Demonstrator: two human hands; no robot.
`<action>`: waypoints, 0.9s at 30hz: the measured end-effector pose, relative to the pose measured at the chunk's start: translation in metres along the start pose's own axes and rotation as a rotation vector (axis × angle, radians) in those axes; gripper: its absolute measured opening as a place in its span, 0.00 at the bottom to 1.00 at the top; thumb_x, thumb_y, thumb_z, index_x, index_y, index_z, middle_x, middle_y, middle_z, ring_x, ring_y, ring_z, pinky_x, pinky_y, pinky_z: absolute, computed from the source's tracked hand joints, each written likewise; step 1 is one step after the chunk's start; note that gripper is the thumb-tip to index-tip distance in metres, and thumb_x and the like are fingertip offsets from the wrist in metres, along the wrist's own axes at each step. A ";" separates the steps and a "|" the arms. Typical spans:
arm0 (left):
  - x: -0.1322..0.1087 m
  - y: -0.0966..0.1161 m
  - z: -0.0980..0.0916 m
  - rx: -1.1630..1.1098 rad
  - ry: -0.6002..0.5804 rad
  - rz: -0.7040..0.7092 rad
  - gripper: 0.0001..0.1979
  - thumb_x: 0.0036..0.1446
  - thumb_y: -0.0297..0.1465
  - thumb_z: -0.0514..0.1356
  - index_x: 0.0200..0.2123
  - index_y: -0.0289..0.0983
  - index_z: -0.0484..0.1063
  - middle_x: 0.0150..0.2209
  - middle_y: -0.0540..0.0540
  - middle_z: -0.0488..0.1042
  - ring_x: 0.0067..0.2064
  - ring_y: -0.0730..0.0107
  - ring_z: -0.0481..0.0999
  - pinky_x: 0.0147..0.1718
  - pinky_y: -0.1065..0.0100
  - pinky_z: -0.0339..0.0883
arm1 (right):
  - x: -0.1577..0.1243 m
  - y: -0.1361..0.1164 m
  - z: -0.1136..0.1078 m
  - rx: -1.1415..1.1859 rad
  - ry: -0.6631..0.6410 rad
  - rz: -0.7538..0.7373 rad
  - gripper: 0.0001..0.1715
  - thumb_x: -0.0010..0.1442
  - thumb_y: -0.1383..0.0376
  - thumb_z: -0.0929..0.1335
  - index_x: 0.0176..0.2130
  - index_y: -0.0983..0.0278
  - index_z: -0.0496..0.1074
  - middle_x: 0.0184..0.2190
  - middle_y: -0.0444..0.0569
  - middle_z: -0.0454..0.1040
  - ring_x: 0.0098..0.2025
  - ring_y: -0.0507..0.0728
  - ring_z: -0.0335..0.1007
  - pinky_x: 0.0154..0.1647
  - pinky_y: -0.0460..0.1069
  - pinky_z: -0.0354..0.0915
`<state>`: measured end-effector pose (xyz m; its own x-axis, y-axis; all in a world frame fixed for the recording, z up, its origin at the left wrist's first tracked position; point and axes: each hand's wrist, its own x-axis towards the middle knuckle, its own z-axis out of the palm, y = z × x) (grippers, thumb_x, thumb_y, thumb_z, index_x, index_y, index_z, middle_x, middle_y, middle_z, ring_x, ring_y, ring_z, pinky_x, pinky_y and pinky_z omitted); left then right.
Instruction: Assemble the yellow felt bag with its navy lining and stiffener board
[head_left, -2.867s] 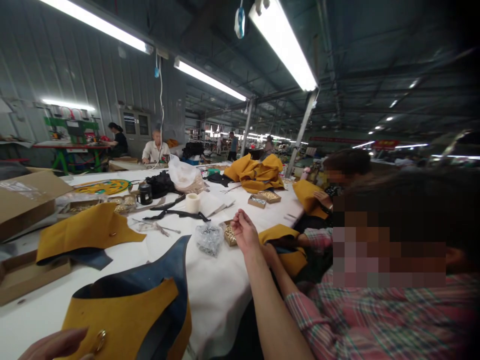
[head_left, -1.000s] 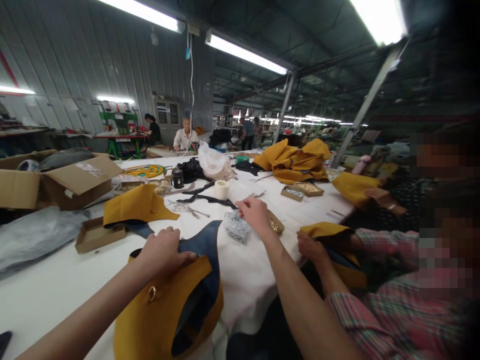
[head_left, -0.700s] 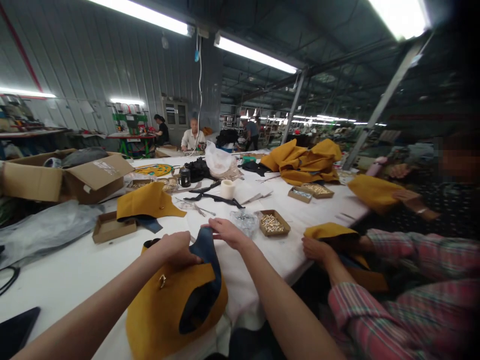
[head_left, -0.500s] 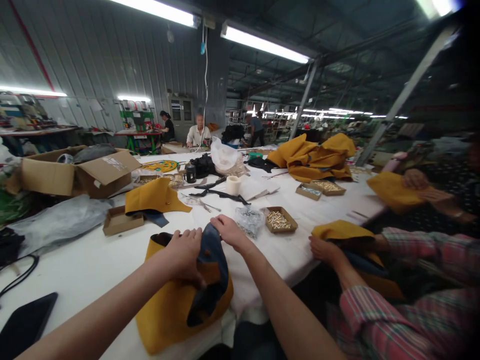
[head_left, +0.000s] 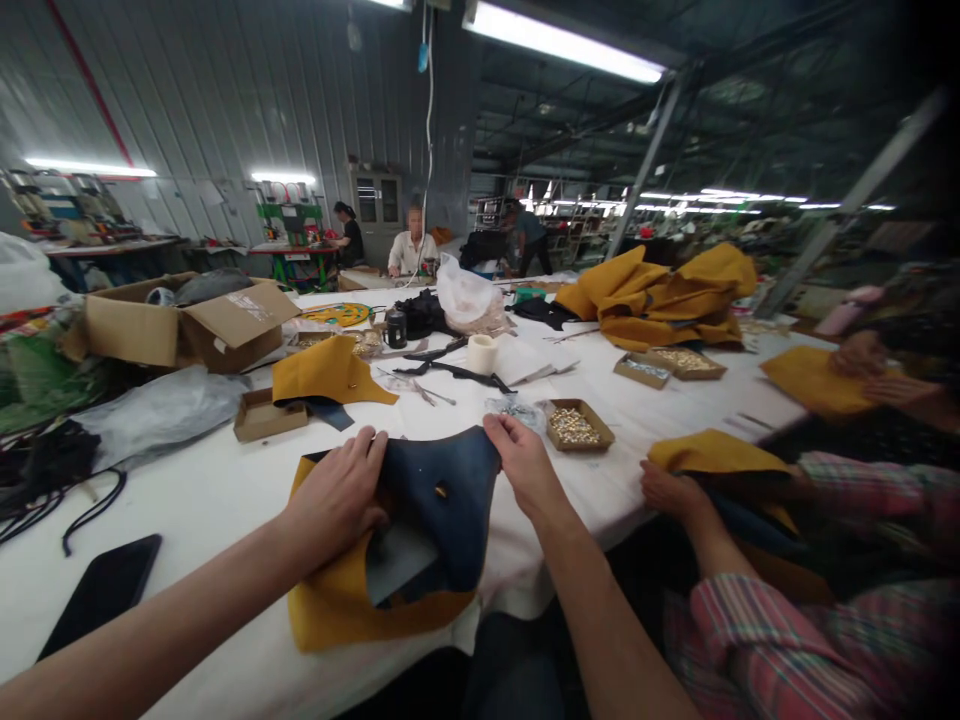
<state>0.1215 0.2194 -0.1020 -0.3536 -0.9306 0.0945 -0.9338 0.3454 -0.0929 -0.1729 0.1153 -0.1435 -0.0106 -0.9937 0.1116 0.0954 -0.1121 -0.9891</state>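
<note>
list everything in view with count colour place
Folded piece: 1, yellow and blue, at both hands
Other pieces: at least 3, yellow, left and right
Heap: 1, yellow, back right
Shallow boxes: at least 4, brown, across table
Carton: 1, brown, left
Phone: 1, black, near left
Roll: 1, cream, mid-table
Table: 1, white, centre
People: at least 5, mixed clothing, right and background
Left hand: 1, bare, holding folded piece
Right hand: 1, bare, holding its upper right corner
</note>
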 end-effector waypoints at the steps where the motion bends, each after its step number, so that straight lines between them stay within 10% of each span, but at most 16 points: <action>1: 0.010 0.003 -0.004 0.045 0.004 -0.016 0.61 0.60 0.38 0.78 0.82 0.22 0.48 0.83 0.18 0.55 0.80 0.27 0.64 0.78 0.37 0.65 | -0.006 -0.002 0.000 0.024 -0.024 0.002 0.33 0.61 0.35 0.80 0.41 0.60 0.80 0.28 0.42 0.73 0.28 0.54 0.61 0.25 0.50 0.56; 4: 0.047 0.017 -0.005 0.064 -0.132 -0.057 0.75 0.50 0.39 0.84 0.84 0.19 0.38 0.86 0.15 0.42 0.86 0.23 0.46 0.84 0.30 0.45 | -0.017 -0.001 -0.003 0.064 -0.071 -0.010 0.31 0.64 0.36 0.79 0.42 0.59 0.79 0.30 0.42 0.73 0.29 0.54 0.62 0.27 0.50 0.58; 9: 0.088 0.043 0.025 -0.061 -0.262 -0.095 0.85 0.35 0.46 0.88 0.82 0.18 0.44 0.72 0.14 0.71 0.70 0.29 0.76 0.76 0.40 0.64 | -0.017 0.009 -0.020 0.058 -0.019 -0.060 0.30 0.64 0.37 0.80 0.42 0.59 0.77 0.29 0.42 0.70 0.29 0.54 0.60 0.27 0.50 0.58; 17: 0.081 0.024 0.048 -0.065 -0.118 -0.050 0.77 0.41 0.35 0.84 0.83 0.18 0.42 0.70 0.18 0.72 0.67 0.31 0.76 0.71 0.44 0.67 | -0.018 -0.006 -0.014 -0.209 0.107 -0.225 0.30 0.69 0.37 0.76 0.43 0.60 0.79 0.25 0.42 0.68 0.25 0.54 0.61 0.26 0.52 0.57; 22: 0.068 0.012 0.060 -0.055 0.019 -0.076 0.59 0.61 0.21 0.65 0.85 0.28 0.32 0.85 0.25 0.50 0.83 0.37 0.56 0.80 0.40 0.52 | -0.018 -0.010 -0.012 -0.599 0.283 -0.630 0.23 0.75 0.44 0.75 0.44 0.61 0.81 0.36 0.49 0.81 0.36 0.57 0.75 0.41 0.53 0.68; 27: 0.068 0.007 0.069 -0.107 0.032 -0.099 0.76 0.50 0.41 0.81 0.84 0.23 0.34 0.81 0.21 0.59 0.76 0.33 0.64 0.78 0.39 0.55 | -0.008 -0.019 -0.014 -0.915 0.225 -0.940 0.17 0.78 0.50 0.73 0.46 0.61 0.81 0.39 0.50 0.85 0.39 0.59 0.81 0.44 0.53 0.67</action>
<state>0.0943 0.1505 -0.1651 -0.2596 -0.9570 0.1296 -0.9640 0.2648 0.0243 -0.1883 0.1249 -0.1273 0.1248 -0.5073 0.8527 -0.7367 -0.6231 -0.2629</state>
